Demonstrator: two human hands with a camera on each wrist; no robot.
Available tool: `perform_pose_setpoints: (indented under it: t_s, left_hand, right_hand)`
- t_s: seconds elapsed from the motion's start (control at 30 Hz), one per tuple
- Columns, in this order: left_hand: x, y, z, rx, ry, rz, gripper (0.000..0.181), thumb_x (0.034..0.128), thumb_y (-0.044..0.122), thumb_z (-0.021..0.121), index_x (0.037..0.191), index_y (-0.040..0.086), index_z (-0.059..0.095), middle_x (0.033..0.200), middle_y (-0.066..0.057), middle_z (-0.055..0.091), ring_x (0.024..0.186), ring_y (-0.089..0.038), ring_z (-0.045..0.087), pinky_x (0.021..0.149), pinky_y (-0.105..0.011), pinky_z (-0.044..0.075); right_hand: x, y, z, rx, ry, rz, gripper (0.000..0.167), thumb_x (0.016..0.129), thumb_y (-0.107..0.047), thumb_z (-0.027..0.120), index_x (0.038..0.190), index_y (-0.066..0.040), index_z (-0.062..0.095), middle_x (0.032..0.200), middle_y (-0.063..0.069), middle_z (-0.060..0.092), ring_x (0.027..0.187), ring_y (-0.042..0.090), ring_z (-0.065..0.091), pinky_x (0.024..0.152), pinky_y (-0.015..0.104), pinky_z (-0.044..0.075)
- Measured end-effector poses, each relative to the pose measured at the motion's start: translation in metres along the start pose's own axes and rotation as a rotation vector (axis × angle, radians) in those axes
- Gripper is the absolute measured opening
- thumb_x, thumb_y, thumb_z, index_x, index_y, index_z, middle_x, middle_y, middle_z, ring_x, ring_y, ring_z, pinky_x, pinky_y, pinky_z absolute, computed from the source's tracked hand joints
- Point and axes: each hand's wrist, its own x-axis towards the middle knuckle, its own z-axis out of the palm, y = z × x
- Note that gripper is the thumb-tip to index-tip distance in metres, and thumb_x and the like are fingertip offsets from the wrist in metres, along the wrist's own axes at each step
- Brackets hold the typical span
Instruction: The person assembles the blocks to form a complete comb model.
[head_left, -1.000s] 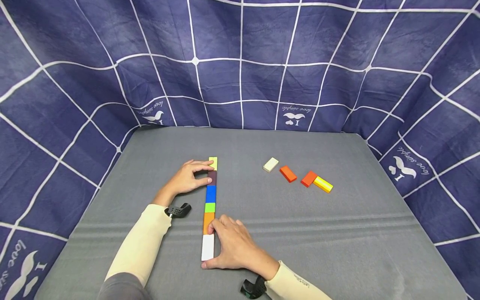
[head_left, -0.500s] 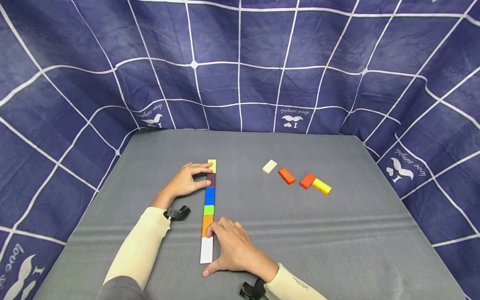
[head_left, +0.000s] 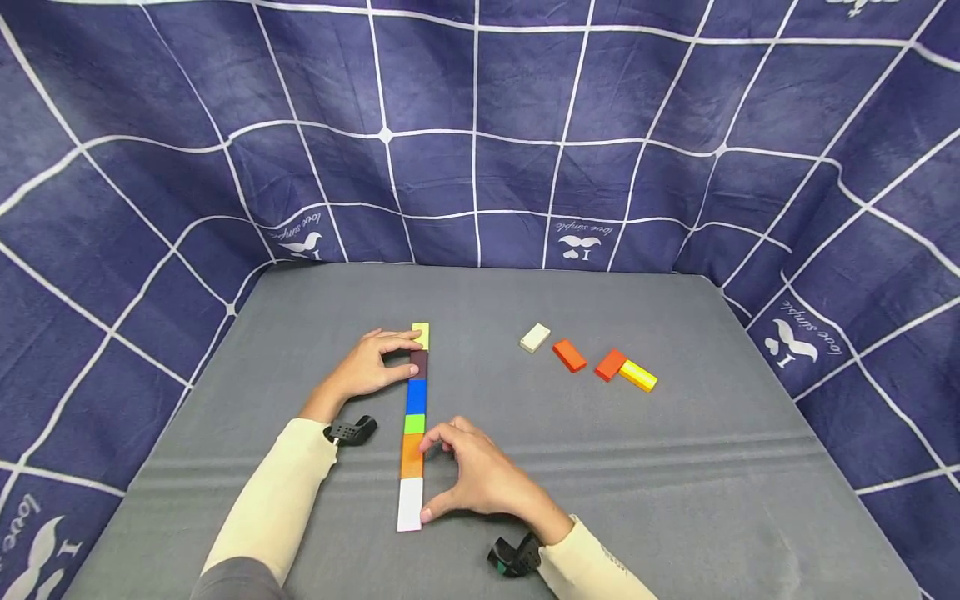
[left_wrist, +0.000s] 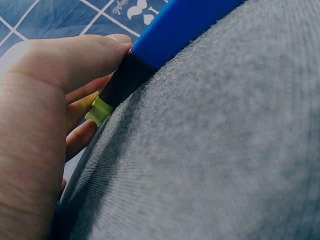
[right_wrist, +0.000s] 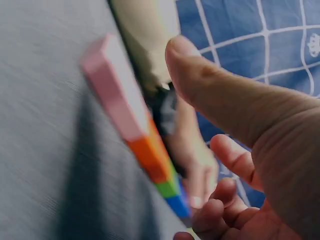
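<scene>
A straight row of coloured blocks runs away from the person. In the head view it goes from the white block [head_left: 410, 504] through the orange block [head_left: 412, 456], green block [head_left: 414, 424], blue block [head_left: 416, 397] and dark brown block [head_left: 418, 365] to the pale yellow block [head_left: 422, 335]. My left hand [head_left: 371, 362] touches the far part, thumb at the dark brown block and fingertips over the pale yellow one. Close to the row's right side is my right hand [head_left: 483, 473], thumb and fingers spread wide, gripping nothing. In the right wrist view a gap separates its thumb from the white block.
Right of the row, farther back, lie a cream block [head_left: 535, 337], a red-orange block [head_left: 569, 355], another red-orange block [head_left: 611, 365] and a yellow block [head_left: 638, 376] touching it. A blue checked curtain [head_left: 480, 167] surrounds the grey tabletop [head_left: 480, 300].
My right hand has shifted right, away from the white and orange blocks, its thumb leaving the near end of the row. The left hand stays at the far end. The head view has shifted slightly.
</scene>
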Motion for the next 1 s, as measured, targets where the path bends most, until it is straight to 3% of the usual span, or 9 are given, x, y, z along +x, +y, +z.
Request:
perform_pose_setpoints:
  t_s: [0.13, 0.33, 0.73, 1.0]
  left_hand:
    - [-0.002, -0.003, -0.001, 0.015, 0.005, 0.005, 0.04, 0.0841, 0.037, 0.081, 0.121, 0.024, 0.073, 0.14, 0.002, 0.064, 0.13, -0.024, 0.057, 0.119, -0.061, 0.021]
    - [-0.009, -0.004, 0.0, 0.025, -0.01, -0.016, 0.041, 0.0845, 0.037, 0.08, 0.122, 0.024, 0.073, 0.141, 0.003, 0.063, 0.13, -0.023, 0.057, 0.119, -0.061, 0.022]
    - [-0.005, 0.002, -0.001, 0.032, -0.019, -0.039, 0.041, 0.0853, 0.04, 0.079, 0.123, 0.026, 0.072, 0.143, 0.007, 0.061, 0.133, -0.02, 0.055, 0.121, -0.06, 0.019]
    - [0.0, 0.003, -0.001, 0.029, -0.024, -0.022, 0.041, 0.0852, 0.04, 0.079, 0.123, 0.027, 0.072, 0.143, 0.007, 0.061, 0.135, -0.021, 0.054, 0.121, -0.059, 0.019]
  right_hand:
    - [0.008, 0.0, -0.02, 0.003, 0.01, -0.011, 0.072, 0.058, -0.04, 0.098, 0.119, -0.026, 0.063, 0.1, 0.005, 0.057, 0.094, 0.019, 0.055, 0.074, 0.017, 0.043]
    - [0.018, 0.002, -0.04, -0.056, -0.028, -0.036, 0.066, 0.065, -0.039, 0.095, 0.121, -0.025, 0.063, 0.104, 0.005, 0.057, 0.099, 0.022, 0.057, 0.08, 0.021, 0.045]
    - [0.035, 0.022, -0.1, -0.096, 0.039, -0.084, 0.074, 0.061, -0.039, 0.097, 0.126, -0.032, 0.063, 0.102, -0.01, 0.055, 0.094, 0.007, 0.052, 0.08, 0.026, 0.048]
    - [0.045, 0.039, -0.14, -0.042, 0.268, -0.164, 0.063, 0.065, -0.036, 0.095, 0.121, -0.029, 0.068, 0.095, -0.006, 0.056, 0.081, 0.012, 0.05, 0.071, 0.031, 0.046]
